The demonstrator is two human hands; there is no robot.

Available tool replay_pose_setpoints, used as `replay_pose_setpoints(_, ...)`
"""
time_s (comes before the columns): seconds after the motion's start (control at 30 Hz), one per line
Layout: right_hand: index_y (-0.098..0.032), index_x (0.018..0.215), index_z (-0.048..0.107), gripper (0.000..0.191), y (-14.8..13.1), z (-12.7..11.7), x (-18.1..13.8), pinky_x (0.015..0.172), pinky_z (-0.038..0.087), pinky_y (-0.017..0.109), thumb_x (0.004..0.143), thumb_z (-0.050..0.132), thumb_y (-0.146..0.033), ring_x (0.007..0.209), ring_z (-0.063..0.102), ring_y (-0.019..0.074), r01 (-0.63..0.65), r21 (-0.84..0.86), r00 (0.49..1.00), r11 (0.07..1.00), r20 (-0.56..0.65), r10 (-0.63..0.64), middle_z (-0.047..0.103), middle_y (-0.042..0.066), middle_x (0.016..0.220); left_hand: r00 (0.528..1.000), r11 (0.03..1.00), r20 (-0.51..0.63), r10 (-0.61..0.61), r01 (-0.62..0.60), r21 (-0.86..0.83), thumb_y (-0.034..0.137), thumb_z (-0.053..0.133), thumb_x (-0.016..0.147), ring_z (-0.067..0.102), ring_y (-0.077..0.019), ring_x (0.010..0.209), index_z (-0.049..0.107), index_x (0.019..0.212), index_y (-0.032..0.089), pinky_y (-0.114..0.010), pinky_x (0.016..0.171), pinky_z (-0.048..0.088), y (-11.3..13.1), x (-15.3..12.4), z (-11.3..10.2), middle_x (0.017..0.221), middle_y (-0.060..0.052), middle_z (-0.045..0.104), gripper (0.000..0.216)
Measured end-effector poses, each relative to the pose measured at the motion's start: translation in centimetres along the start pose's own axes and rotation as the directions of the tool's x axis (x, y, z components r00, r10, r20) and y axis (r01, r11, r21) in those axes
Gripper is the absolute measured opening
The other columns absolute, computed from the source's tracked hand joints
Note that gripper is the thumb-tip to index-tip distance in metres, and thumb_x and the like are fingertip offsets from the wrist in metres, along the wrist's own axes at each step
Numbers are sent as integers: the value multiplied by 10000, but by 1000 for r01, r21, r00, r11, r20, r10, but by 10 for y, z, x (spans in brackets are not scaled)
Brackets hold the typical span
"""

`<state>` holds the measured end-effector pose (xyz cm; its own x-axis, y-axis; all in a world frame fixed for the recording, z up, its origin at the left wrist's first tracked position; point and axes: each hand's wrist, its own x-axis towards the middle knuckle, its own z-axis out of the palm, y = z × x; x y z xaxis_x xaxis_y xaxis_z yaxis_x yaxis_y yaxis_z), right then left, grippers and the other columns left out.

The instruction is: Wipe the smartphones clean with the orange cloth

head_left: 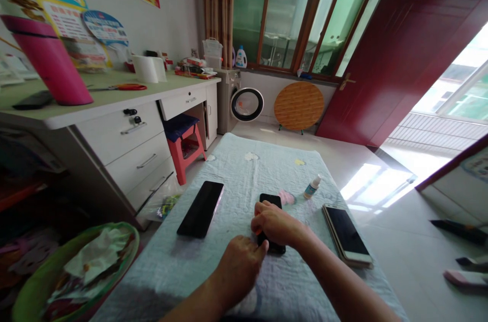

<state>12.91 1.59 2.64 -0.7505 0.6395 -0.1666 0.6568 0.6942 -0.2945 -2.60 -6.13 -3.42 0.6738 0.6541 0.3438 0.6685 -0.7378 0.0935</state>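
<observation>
A small black phone [270,201] lies face up in the middle of a pale blue quilted cloth [236,169]. My right hand [276,224] rests over its near half, fingers curled down on it. My left hand [238,268] sits just below, fingers bent, its fingertips touching the phone's near end. A larger black phone [201,208] lies to the left. A gold-edged phone [346,234] lies to the right. A small spray bottle [312,187] and a pink cloth [286,197] sit beyond the middle phone.
A green basket [36,281] of crumpled tissue stands at lower left. A white desk with drawers [133,131] runs along the left, a pink cup [53,65] on it, a red stool [185,144] beneath. A dark red door [400,58] is open at right.
</observation>
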Motion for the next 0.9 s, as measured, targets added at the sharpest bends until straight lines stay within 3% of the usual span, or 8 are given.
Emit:
replay_pose_setpoints(0.2, -213, 805, 727, 171, 10, -12, 15, 742, 349, 261, 828, 580, -127, 896, 476, 174, -113, -63, 993, 992, -48, 110, 578, 53, 949, 999, 999, -34, -40, 41, 30, 40, 581, 744, 640, -222, 636, 581, 1105, 144, -339, 595, 497, 7, 1, 1, 711, -22, 676, 376)
replay_pose_setpoints(0.4, -209, 875, 728, 174, 29, -23, 37, 720, 361, 271, 867, 557, -179, 941, 482, 197, -277, -144, 959, 950, -93, 266, 573, 79, 996, 994, 997, -84, -67, 70, 30, 42, 598, 795, 623, -213, 616, 609, 974, 155, -321, 589, 465, 11, 6, 4, 669, -15, 654, 212)
replay_pose_setpoints(0.67, -198, 856, 726, 209, 24, -20, 35, 696, 355, 280, 880, 520, -177, 946, 475, 207, -287, -147, 956, 947, -112, 272, 573, 91, 1008, 981, 990, -139, -132, 124, -69, 111, 612, 835, 598, -195, 581, 605, 797, 201, -297, 568, 419, 7, 8, 3, 630, 1, 638, 97)
replay_pose_setpoints(0.9, -194, 793, 719, 190, 7, -11, 15, 719, 343, 277, 863, 547, -153, 903, 458, 191, -164, -111, 983, 980, -100, 154, 575, 71, 957, 980, 999, -196, -37, 44, 31, 51, 566, 837, 592, -195, 599, 590, 816, 186, -299, 569, 423, 9, 6, 2, 644, -6, 619, 139)
